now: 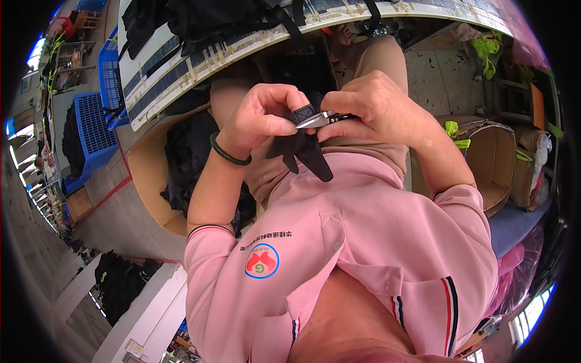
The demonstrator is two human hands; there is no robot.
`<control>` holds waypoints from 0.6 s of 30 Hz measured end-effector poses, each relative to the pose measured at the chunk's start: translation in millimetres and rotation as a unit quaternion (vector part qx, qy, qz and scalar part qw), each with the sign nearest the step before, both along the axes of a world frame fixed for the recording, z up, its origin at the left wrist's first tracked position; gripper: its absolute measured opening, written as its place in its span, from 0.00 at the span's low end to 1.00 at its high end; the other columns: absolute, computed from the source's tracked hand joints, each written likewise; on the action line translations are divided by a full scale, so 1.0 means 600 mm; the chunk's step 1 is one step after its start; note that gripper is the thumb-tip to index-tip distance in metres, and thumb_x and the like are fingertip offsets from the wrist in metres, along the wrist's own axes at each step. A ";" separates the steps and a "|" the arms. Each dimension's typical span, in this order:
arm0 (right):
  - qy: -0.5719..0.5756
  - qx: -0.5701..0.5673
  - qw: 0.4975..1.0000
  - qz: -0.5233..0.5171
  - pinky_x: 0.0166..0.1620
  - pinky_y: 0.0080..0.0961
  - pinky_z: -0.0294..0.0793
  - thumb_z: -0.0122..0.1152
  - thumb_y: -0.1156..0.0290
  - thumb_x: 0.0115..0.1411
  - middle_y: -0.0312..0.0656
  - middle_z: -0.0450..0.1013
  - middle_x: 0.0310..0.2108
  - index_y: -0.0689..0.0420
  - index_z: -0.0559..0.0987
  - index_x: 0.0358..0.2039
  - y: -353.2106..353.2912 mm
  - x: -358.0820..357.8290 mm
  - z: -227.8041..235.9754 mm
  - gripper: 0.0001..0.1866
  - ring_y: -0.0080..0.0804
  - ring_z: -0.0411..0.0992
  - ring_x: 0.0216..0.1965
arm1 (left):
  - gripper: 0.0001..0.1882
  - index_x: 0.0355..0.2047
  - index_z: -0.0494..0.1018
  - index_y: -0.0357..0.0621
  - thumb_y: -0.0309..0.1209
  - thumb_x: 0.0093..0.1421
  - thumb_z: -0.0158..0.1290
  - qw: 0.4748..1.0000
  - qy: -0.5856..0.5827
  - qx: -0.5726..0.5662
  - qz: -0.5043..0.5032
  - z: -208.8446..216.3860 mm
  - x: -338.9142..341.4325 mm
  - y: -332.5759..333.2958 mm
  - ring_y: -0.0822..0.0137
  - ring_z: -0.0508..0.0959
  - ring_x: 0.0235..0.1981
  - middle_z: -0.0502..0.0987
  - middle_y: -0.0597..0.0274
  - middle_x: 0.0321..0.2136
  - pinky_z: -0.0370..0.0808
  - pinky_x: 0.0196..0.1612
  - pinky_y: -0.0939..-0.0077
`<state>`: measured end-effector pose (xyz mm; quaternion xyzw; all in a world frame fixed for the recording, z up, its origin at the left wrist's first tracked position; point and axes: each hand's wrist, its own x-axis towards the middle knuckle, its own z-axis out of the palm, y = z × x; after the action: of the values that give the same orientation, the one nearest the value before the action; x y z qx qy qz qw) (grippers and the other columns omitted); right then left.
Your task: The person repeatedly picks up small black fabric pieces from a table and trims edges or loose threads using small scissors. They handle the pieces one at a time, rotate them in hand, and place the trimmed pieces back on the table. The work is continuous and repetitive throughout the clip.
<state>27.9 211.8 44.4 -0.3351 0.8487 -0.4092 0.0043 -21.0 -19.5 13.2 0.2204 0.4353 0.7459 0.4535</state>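
Above my lap, my left hand [260, 115] pinches the cuff of a small black fabric glove [305, 154]. The glove's finger-like ends hang down toward my body. My right hand [376, 109] is closed around a pair of small thread snips [316, 121]. Their metal blades point left, lying against the cuff close to my left thumb. Whether the blades are cutting a thread is too small to make out. A dark green bangle [229, 151] circles my left wrist.
A worktable [209, 63] runs across the front, with black fabric pieces [212, 27] on it. Left of my legs stands an open cardboard box [148, 175] holding dark cloth. Another cardboard box [493, 160] is at the right. Blue plastic crates [94, 130] stand far left.
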 end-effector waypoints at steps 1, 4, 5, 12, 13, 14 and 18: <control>-0.005 0.001 1.000 0.001 0.21 0.34 0.62 0.66 0.55 0.51 0.42 0.66 0.13 0.55 0.76 0.25 0.001 -0.001 0.000 0.16 0.44 0.67 0.17 | 0.12 0.29 0.73 0.33 0.28 0.43 0.57 1.000 -0.002 0.000 0.002 0.000 0.000 -0.001 0.65 0.77 0.33 0.77 0.53 0.30 0.73 0.42 0.74; -0.049 -0.067 0.996 -0.046 0.21 0.31 0.62 0.67 0.56 0.50 0.42 0.65 0.13 0.58 0.75 0.26 0.003 0.000 -0.011 0.17 0.42 0.65 0.16 | 0.12 0.28 0.73 0.33 0.27 0.43 0.56 1.000 -0.003 0.003 0.010 -0.002 0.000 -0.003 0.65 0.77 0.33 0.77 0.53 0.30 0.73 0.43 0.74; -0.062 -0.074 0.993 -0.071 0.22 0.30 0.62 0.67 0.56 0.51 0.43 0.65 0.13 0.58 0.75 0.26 0.005 -0.001 -0.013 0.18 0.40 0.64 0.16 | 0.12 0.28 0.73 0.33 0.27 0.43 0.56 1.000 0.000 0.006 0.013 -0.004 -0.001 -0.004 0.65 0.77 0.33 0.77 0.53 0.30 0.73 0.43 0.74; -0.124 -0.093 0.979 -0.133 0.22 0.28 0.61 0.67 0.56 0.52 0.43 0.64 0.14 0.61 0.72 0.27 0.013 -0.002 -0.023 0.21 0.35 0.61 0.16 | 0.11 0.28 0.73 0.34 0.26 0.42 0.56 1.000 0.021 0.006 0.013 -0.004 -0.003 -0.005 0.65 0.77 0.33 0.77 0.54 0.29 0.73 0.43 0.73; -0.128 -0.095 0.978 -0.132 0.22 0.28 0.61 0.67 0.55 0.52 0.43 0.64 0.14 0.61 0.72 0.27 0.012 -0.002 -0.026 0.21 0.35 0.60 0.16 | 0.11 0.28 0.73 0.34 0.26 0.43 0.57 1.000 0.020 0.010 0.011 -0.004 -0.003 -0.005 0.65 0.77 0.33 0.77 0.54 0.29 0.73 0.43 0.73; -0.131 -0.098 0.978 -0.131 0.22 0.28 0.60 0.67 0.55 0.52 0.43 0.64 0.15 0.61 0.72 0.27 0.011 -0.002 -0.027 0.21 0.35 0.60 0.16 | 0.11 0.28 0.73 0.34 0.26 0.43 0.57 1.000 0.019 0.014 0.009 -0.004 -0.002 -0.006 0.65 0.77 0.33 0.77 0.54 0.29 0.73 0.43 0.73; -0.157 -0.079 0.975 -0.136 0.23 0.31 0.62 0.66 0.56 0.54 0.46 0.67 0.16 0.62 0.73 0.30 0.008 -0.006 -0.027 0.20 0.41 0.64 0.17 | 0.10 0.23 0.72 0.38 0.28 0.42 0.60 0.999 0.012 -0.029 0.029 0.012 0.008 -0.010 0.64 0.76 0.31 0.78 0.55 0.26 0.71 0.39 0.74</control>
<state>24.5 216.5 28.0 -0.1472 0.8400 -0.5192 0.0555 -16.5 -25.4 20.2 0.2032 0.4686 0.7430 0.4326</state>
